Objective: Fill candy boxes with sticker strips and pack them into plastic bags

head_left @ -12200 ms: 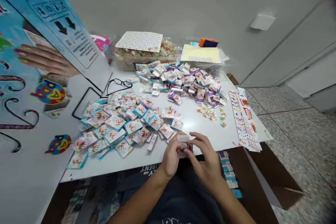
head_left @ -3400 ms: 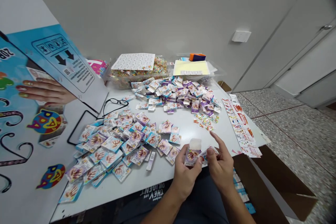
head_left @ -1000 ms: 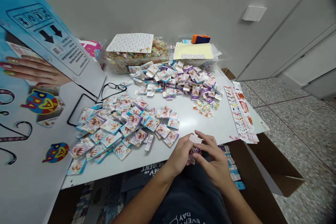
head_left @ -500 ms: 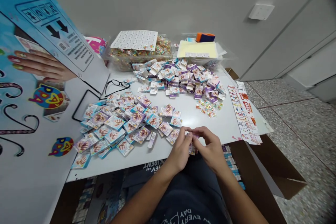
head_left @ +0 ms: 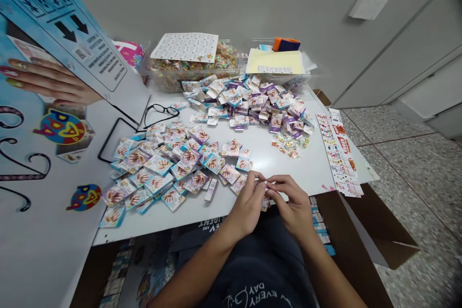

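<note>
Between my two hands, at the table's front edge, is a small purple-and-white printed box [head_left: 265, 203], mostly covered by my fingers. My left hand [head_left: 250, 204] grips its left side, fingers curled round it. Thumb and fingertips of my right hand [head_left: 290, 202] pinch its upper right end. To the left spreads a heap of closed small boxes [head_left: 159, 166] in blue and purple. Farther back lies a pile of small boxes [head_left: 249, 101], several with open flaps. Tiny colourful packets [head_left: 290, 146] lie in front of that pile.
A clear tub of colourful packets [head_left: 162, 77] stands at the back, a printed sheet [head_left: 186, 47] on it. Beside it, another clear container holds a yellow pad [head_left: 273, 61]. Eyeglasses [head_left: 160, 109] lie left, sticker strips [head_left: 339, 154] right. A large printed carton [head_left: 32, 231] borders the left; cardboard boxes [head_left: 382, 226] stand below right.
My right hand has shifted slightly right, its fingers straighter at the box's end. My left hand keeps its hold. The camera view has tilted a little.
</note>
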{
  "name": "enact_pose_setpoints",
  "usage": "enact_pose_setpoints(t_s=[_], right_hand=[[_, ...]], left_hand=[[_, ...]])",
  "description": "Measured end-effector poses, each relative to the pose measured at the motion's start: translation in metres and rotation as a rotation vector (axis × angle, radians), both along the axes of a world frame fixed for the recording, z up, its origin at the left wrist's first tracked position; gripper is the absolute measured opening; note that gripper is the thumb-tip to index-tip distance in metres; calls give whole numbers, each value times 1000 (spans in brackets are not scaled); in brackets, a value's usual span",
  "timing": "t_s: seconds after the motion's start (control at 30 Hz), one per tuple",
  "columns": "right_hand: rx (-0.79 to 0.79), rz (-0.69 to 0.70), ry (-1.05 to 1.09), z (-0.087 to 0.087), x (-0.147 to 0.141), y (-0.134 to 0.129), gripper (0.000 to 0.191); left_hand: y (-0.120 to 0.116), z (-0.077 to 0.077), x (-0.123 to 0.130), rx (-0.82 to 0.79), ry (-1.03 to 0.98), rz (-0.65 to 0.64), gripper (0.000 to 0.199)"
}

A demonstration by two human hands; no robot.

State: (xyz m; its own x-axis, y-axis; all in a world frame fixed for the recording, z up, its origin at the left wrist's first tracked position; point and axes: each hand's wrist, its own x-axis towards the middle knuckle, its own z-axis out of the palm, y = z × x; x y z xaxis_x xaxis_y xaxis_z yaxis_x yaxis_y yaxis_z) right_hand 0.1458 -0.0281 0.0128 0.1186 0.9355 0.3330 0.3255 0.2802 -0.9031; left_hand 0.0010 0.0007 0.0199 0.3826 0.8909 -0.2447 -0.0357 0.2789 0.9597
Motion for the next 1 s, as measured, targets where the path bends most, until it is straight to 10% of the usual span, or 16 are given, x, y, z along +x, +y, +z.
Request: enact_pose_setpoints(t_s=[0.4, 0.77, 1.0], right_hand=[[-6, -486, 142, 7, -17, -14, 7], [289, -249, -181, 25, -9, -20, 36], [179, -179, -29, 33, -17, -19, 30]], left_hand=[[-19, -3, 11, 470, 119, 62, 25], [-14, 5, 0, 752, 35, 179, 31], [-11, 9, -9, 901, -2, 164, 46]])
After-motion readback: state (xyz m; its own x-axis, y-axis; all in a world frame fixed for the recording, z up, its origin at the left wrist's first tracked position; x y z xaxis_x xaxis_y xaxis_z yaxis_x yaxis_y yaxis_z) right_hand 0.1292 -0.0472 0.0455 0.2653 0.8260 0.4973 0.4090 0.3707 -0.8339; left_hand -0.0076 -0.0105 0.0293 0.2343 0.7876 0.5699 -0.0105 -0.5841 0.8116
